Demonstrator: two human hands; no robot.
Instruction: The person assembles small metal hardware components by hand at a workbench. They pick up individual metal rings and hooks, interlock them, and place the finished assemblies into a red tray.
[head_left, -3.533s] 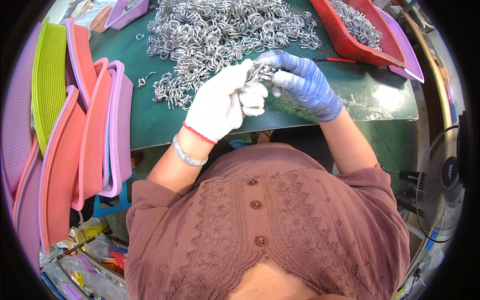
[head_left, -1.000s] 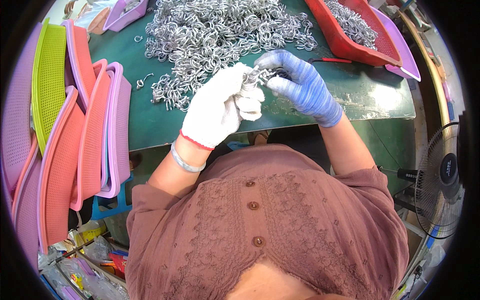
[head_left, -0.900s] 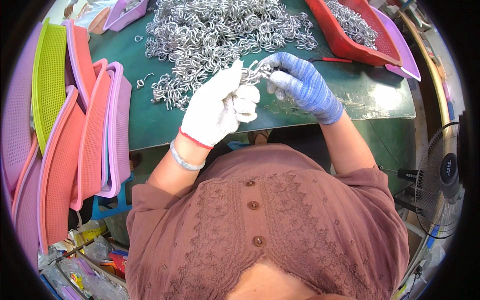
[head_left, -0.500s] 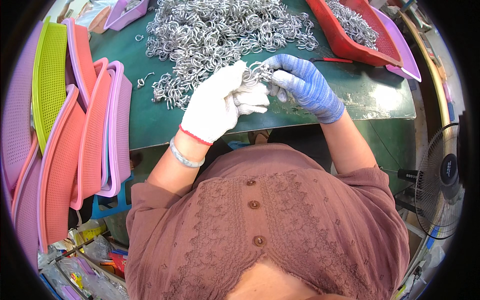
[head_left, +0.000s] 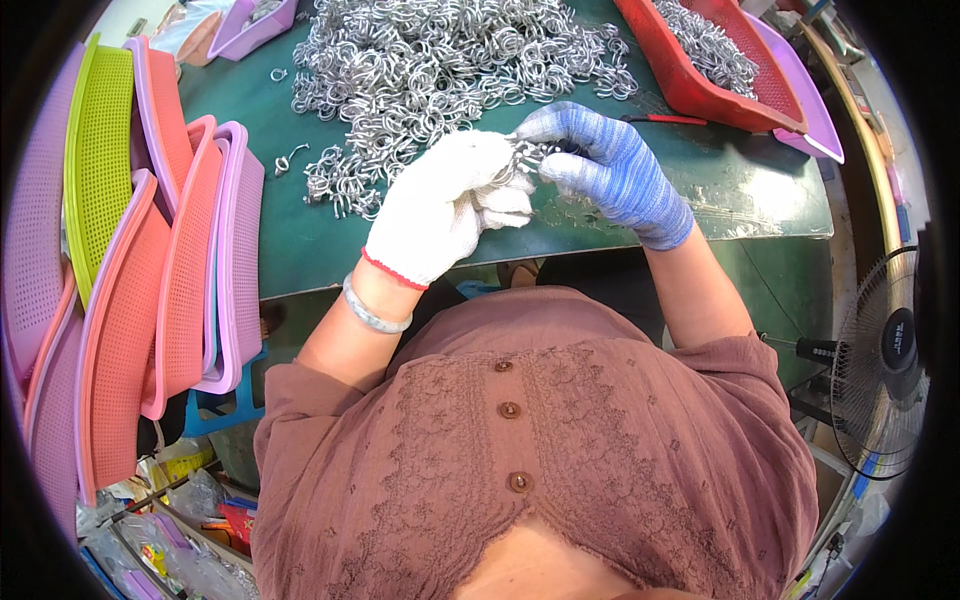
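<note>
My left hand [head_left: 445, 200], in a white knit glove with a red cuff edge, is closed around several silvery metal ring clamps [head_left: 518, 158]. From the right, my right hand [head_left: 610, 170], in a blue knit glove, pinches at the same small bunch between thumb and forefinger. The gloves hide part of the clamps, so single pieces are hard to tell apart. Just beyond my hands lies a big heap of similar metal ring clamps [head_left: 430, 70] on the green tabletop [head_left: 700, 190].
A red basket [head_left: 690, 100] of metal pieces sits at the far right, with a purple basket [head_left: 822, 130] under it. Pink, purple and green baskets [head_left: 105, 160] stand stacked at my left. A red-handled tool [head_left: 665, 119] lies near the red basket. A black fan [head_left: 895, 345] stands at right.
The clamps between my hands have turned and sit more bunched together. My right fingers have shifted slightly up, and my left fingers have curled closer round the pieces.
</note>
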